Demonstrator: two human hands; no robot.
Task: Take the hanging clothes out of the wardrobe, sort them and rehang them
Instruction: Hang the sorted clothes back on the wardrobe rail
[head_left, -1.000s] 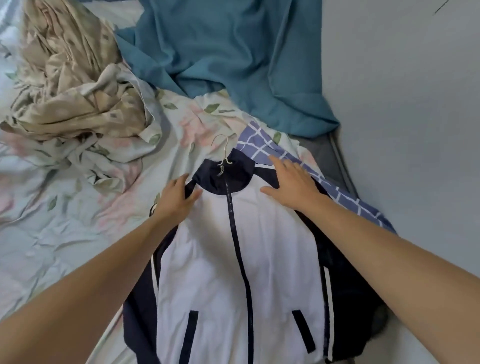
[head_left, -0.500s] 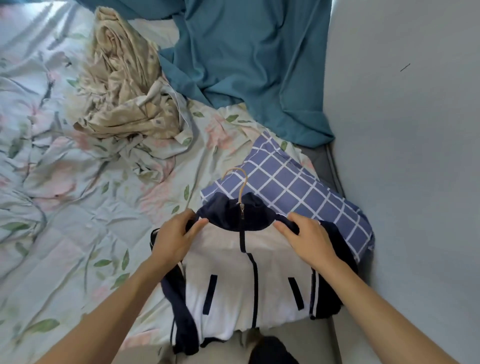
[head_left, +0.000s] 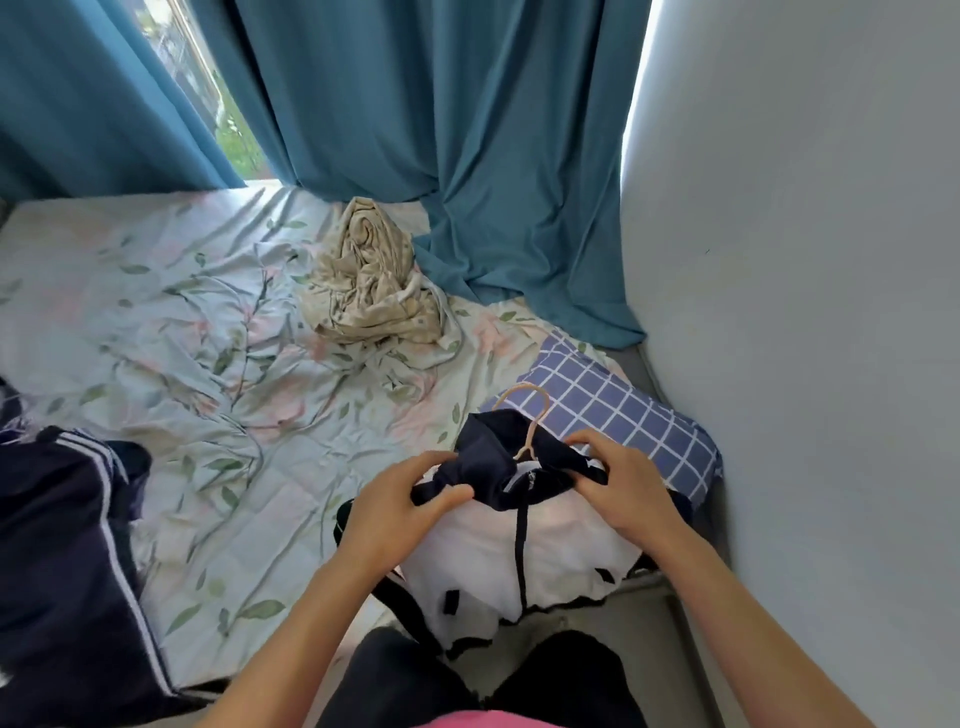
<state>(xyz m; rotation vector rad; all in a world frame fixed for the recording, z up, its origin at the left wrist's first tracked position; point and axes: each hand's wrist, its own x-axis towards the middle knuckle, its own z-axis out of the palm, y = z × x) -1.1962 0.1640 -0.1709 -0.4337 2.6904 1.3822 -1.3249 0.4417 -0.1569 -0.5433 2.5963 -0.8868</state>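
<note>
Holding up the white zip-front jacket with navy collar and sleeves (head_left: 540, 551) by its shoulders, both hands are busy at the near right corner of the bed. The left hand (head_left: 400, 512) has its grip curled tight around the navy fabric at the jacket's left shoulder, thumb on top, and the right hand (head_left: 621, 486) pinches the navy fabric at the other shoulder, so both grips are closed on cloth, not loose. A thin beige wire-style hanger (head_left: 530, 421) pokes out of the collar, hook tipped up and back over the blue pillow with the white grid pattern (head_left: 623, 410), which sits just behind the jacket against the grey wall (head_left: 805, 312). The jacket body droops down off the edge of the bed sheet with pale floral and leaf print (head_left: 182, 338), toward the person's dark trousers. Further back on the sheet there's a crumpled beige patterned cloth (head_left: 369, 280), heaped right by the bottom of the teal curtains (head_left: 441, 130). Over at the left edge lies a dark navy garment with white stripes (head_left: 67, 561), well apart from the jacket.
</note>
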